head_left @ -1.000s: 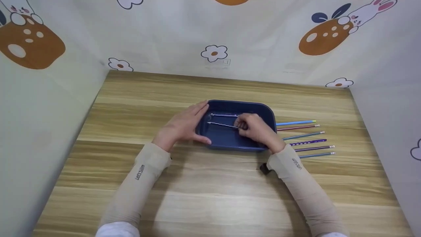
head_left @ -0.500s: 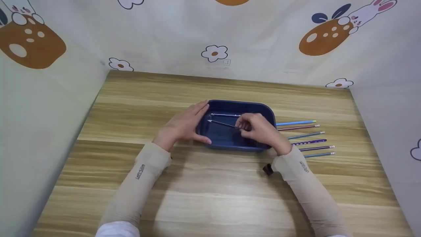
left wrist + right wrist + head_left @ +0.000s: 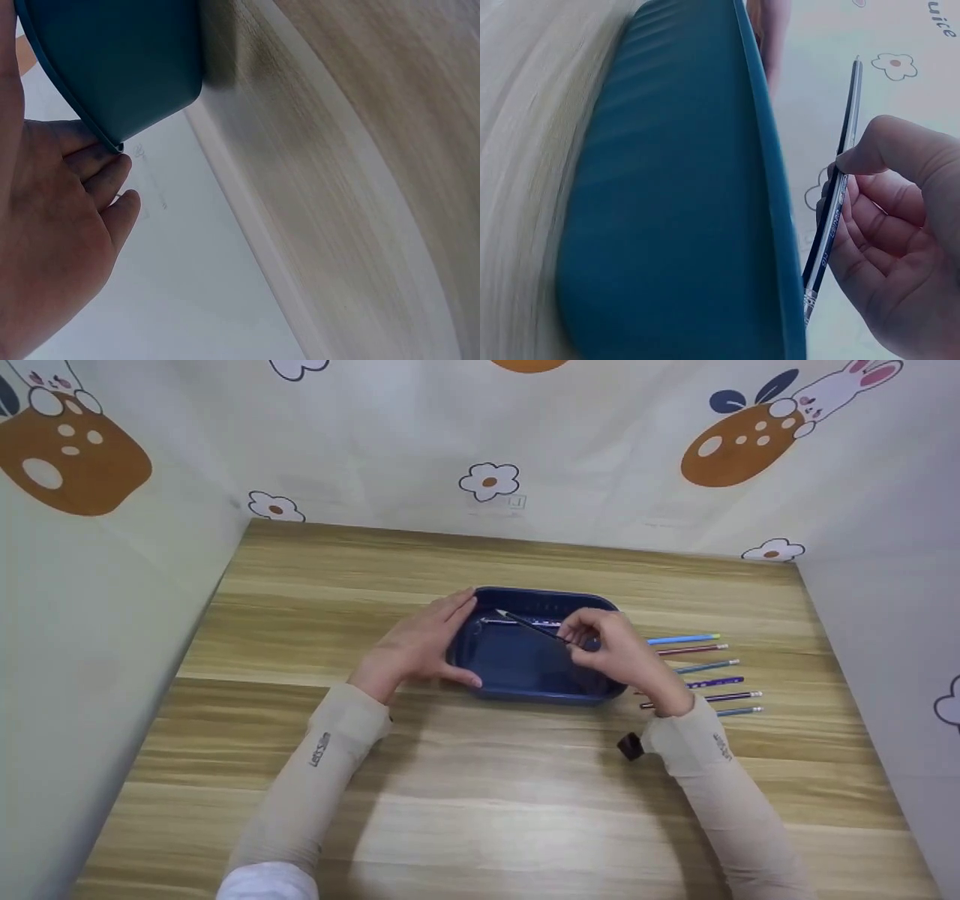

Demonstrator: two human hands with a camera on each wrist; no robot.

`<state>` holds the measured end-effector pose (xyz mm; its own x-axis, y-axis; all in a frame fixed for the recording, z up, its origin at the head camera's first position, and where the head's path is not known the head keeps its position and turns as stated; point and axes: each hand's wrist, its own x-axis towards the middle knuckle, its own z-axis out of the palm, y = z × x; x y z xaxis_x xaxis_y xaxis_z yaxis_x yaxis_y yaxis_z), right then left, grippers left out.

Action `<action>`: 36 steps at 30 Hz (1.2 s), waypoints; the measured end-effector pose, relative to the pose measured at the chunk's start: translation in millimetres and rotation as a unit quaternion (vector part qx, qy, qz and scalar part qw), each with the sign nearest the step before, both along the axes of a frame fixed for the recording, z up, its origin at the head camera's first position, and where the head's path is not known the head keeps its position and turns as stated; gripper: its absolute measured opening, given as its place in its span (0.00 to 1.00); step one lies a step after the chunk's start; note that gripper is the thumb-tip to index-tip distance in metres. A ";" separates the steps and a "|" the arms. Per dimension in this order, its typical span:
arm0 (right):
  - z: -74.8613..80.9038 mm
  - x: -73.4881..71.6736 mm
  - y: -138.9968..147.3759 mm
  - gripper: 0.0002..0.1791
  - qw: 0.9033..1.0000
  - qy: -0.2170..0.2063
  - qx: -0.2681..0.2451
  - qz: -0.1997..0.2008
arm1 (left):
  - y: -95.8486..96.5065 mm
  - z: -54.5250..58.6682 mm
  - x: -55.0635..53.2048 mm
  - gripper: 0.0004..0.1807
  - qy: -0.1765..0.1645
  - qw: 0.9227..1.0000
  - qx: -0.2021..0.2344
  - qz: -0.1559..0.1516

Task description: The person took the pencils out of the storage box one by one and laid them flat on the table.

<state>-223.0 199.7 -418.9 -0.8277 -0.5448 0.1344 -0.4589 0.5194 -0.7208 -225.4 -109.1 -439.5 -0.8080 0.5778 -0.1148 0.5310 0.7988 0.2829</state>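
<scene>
A dark blue rectangular box [image 3: 540, 697] stands on the table under both hands. My left hand [image 3: 412, 649] rests on its left end, fingers straight along the far corner and thumb at the near corner; in the left wrist view the fingertips [image 3: 109, 180] touch the rim. My right hand [image 3: 619, 652] pinches a dark pencil [image 3: 532, 626] between thumb and fingers, tilted above the box with its sharpened tip pointing left and away. In the right wrist view the pencil [image 3: 831, 217] is above the rim. Another pencil [image 3: 491, 621] lies inside the box along its far side.
Several pencils lie side by side right of the box, among them a light blue pencil [image 3: 682, 640] and a purple pencil [image 3: 716, 682]; the right hand and forearm partly cover them. White printed sheeting [image 3: 600, 472] borders the wooden table [image 3: 337, 562] at the back and sides.
The right hand has lifted the pencil from low in the box and moved it right and away, tilting its tip up. The left hand and box have stayed in place.
</scene>
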 end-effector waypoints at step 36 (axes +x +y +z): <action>-4.7 -15.5 94.1 0.10 0.990 0.043 0.074 -0.116 | 0.0 0.8 0.5 0.71 -0.003 1.000 0.005 -0.002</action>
<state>-238.5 293.8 -423.6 -0.9218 -0.3600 0.1436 -0.3715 0.7151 -0.5921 -224.9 -109.1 -438.7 -0.8048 0.5824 -0.1141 0.5327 0.7936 0.2939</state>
